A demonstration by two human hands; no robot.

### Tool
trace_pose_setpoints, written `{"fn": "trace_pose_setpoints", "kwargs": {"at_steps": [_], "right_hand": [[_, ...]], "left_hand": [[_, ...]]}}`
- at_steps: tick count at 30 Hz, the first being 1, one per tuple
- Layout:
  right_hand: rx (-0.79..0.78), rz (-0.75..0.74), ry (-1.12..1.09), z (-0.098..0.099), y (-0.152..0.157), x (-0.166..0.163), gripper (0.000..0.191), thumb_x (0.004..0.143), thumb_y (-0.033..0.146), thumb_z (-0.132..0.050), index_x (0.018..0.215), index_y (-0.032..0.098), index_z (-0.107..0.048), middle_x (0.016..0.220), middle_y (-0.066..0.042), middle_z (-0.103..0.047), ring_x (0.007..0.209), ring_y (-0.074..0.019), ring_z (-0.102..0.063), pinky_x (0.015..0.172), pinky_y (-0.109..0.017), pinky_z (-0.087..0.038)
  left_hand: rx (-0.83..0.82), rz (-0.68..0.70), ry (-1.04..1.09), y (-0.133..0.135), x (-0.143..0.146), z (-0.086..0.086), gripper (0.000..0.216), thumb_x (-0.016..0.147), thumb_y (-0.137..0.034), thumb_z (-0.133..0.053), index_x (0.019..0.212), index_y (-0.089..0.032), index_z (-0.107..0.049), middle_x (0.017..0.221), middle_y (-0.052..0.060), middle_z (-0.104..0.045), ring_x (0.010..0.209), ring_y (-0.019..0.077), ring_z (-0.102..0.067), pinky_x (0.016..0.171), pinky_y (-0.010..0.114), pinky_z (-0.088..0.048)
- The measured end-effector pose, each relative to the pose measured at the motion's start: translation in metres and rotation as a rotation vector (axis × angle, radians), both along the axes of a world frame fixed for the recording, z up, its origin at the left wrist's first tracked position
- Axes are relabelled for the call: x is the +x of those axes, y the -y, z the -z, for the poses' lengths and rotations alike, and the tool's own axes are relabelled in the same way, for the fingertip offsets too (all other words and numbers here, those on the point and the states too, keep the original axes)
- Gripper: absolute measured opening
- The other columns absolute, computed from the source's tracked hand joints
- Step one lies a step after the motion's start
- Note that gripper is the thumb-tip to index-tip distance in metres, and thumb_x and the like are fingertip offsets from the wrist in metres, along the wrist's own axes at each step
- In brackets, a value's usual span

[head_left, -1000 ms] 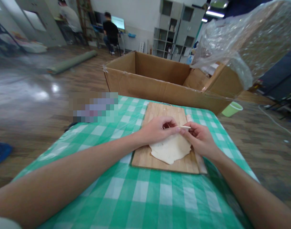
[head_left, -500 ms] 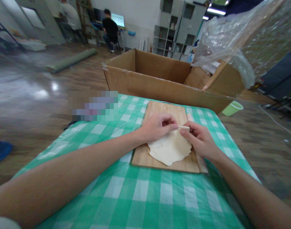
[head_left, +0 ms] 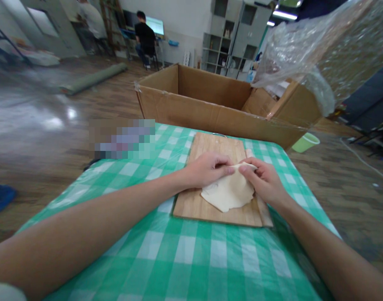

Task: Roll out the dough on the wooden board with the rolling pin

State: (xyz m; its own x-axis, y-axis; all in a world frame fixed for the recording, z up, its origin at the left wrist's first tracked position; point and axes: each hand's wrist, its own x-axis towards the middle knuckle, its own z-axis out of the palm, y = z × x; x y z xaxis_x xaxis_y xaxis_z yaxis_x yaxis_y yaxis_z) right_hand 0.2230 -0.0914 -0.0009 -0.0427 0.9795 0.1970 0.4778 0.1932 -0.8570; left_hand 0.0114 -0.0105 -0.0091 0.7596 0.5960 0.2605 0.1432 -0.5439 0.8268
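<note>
A thin, pale sheet of dough point(head_left: 230, 193) with a ragged near edge lies partly on a wooden cutting board point(head_left: 191, 207). Its far edge is lifted, pinched between the thumb and fingers of my left hand point(head_left: 212, 169). Close by on the right, my right hand point(head_left: 263, 177) grips the same edge, thumb on top, with a bit of dough showing past the fingers. Beyond the right hand, the end of what looks like a rolling pin point(head_left: 248, 153) shows along the board's right side; the rest is hidden.
A green-and-white checked cloth point(head_left: 191, 251) covers the table. Against its far edge stands a large cardboard box point(head_left: 204, 110), with a plastic-wrapped panel point(head_left: 351, 54) leaning at right. A light green bin point(head_left: 306, 142) is on the floor. A person point(head_left: 145, 37) sits at a distant desk.
The dough sheet has been drawn slightly away from me and to the right, its near edge now farther up the board. My right fingers have curled further around the lifted edge.
</note>
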Motion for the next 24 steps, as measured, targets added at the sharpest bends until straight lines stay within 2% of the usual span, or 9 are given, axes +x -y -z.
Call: {"fn": "trace_pose_setpoints", "kwargs": {"at_steps": [3, 6, 11, 13, 15, 19, 21, 24], "right_hand": [[-0.011, -0.053, 0.07, -0.002, 0.001, -0.001, 0.039, 0.092, 0.058, -0.071, 0.094, 0.02, -0.079, 0.07, -0.002, -0.069, 0.057, -0.0152, -0.055, 0.047, -0.026, -0.037], [0.057, 0.044, 0.096, -0.002, 0.002, -0.002, 0.04, 0.092, 0.057, -0.071, 0.084, 0.019, -0.08, 0.07, -0.004, -0.07, 0.058, -0.0159, -0.056, 0.048, -0.026, -0.036], [0.133, 0.212, 0.066, 0.0, 0.001, 0.001, 0.038, 0.093, 0.055, -0.07, 0.082, 0.018, -0.076, 0.062, -0.001, -0.063, 0.052, -0.0134, -0.047, 0.044, -0.026, -0.031], [0.103, 0.196, 0.03, -0.001, 0.0, 0.004, 0.039, 0.091, 0.056, -0.071, 0.082, 0.018, -0.076, 0.061, -0.001, -0.062, 0.051, -0.0128, -0.047, 0.044, -0.025, -0.031], [0.023, 0.118, 0.005, -0.002, -0.001, 0.005, 0.039, 0.088, 0.057, -0.075, 0.087, 0.018, -0.079, 0.064, -0.002, -0.066, 0.052, -0.0135, -0.051, 0.044, -0.025, -0.034], [-0.069, -0.002, 0.063, -0.007, -0.001, 0.005, 0.039, 0.083, 0.057, -0.08, 0.093, 0.019, -0.084, 0.077, -0.005, -0.077, 0.061, -0.017, -0.062, 0.049, -0.025, -0.042], [-0.036, 0.019, 0.097, -0.009, 0.0, 0.004, 0.039, 0.083, 0.057, -0.079, 0.086, 0.019, -0.084, 0.075, -0.005, -0.077, 0.062, -0.0173, -0.062, 0.05, -0.025, -0.042], [0.005, 0.077, 0.097, -0.012, 0.004, 0.001, 0.037, 0.086, 0.054, -0.077, 0.08, 0.017, -0.082, 0.069, -0.004, -0.074, 0.059, -0.0153, -0.058, 0.048, -0.025, -0.038]], "left_hand": [[0.038, -0.001, -0.025, 0.002, -0.001, -0.002, 0.034, 0.099, -0.043, -0.061, 0.088, -0.016, -0.078, 0.073, 0.001, -0.068, 0.068, 0.0128, -0.056, 0.058, 0.025, -0.035], [0.048, -0.041, -0.039, 0.003, 0.0, -0.002, 0.032, 0.096, -0.042, -0.064, 0.085, -0.016, -0.078, 0.07, 0.001, -0.067, 0.065, 0.0122, -0.055, 0.057, 0.025, -0.034], [0.002, -0.091, -0.013, -0.001, 0.002, -0.001, 0.041, 0.098, -0.047, -0.062, 0.072, -0.015, -0.069, 0.062, -0.002, -0.056, 0.059, 0.0106, -0.047, 0.053, 0.026, -0.028], [0.006, -0.087, 0.007, -0.002, 0.002, -0.001, 0.043, 0.099, -0.045, -0.061, 0.069, -0.015, -0.066, 0.061, -0.003, -0.053, 0.058, 0.0102, -0.045, 0.053, 0.026, -0.028], [0.017, -0.069, 0.032, -0.002, 0.002, -0.001, 0.041, 0.1, -0.043, -0.06, 0.07, -0.015, -0.067, 0.062, -0.003, -0.055, 0.06, 0.0102, -0.046, 0.055, 0.025, -0.03], [0.033, -0.009, 0.036, 0.001, 0.001, -0.002, 0.031, 0.1, -0.039, -0.062, 0.086, -0.016, -0.077, 0.073, 0.0, -0.069, 0.068, 0.0119, -0.056, 0.061, 0.025, -0.037], [0.037, 0.005, 0.016, 0.002, 0.0, -0.002, 0.03, 0.099, -0.038, -0.063, 0.087, -0.016, -0.078, 0.076, 0.001, -0.072, 0.071, 0.0126, -0.059, 0.063, 0.025, -0.038], [0.027, 0.009, -0.017, 0.002, 0.0, -0.002, 0.035, 0.101, -0.038, -0.061, 0.081, -0.014, -0.076, 0.072, 0.0, -0.068, 0.068, 0.0117, -0.056, 0.06, 0.025, -0.036]]}}
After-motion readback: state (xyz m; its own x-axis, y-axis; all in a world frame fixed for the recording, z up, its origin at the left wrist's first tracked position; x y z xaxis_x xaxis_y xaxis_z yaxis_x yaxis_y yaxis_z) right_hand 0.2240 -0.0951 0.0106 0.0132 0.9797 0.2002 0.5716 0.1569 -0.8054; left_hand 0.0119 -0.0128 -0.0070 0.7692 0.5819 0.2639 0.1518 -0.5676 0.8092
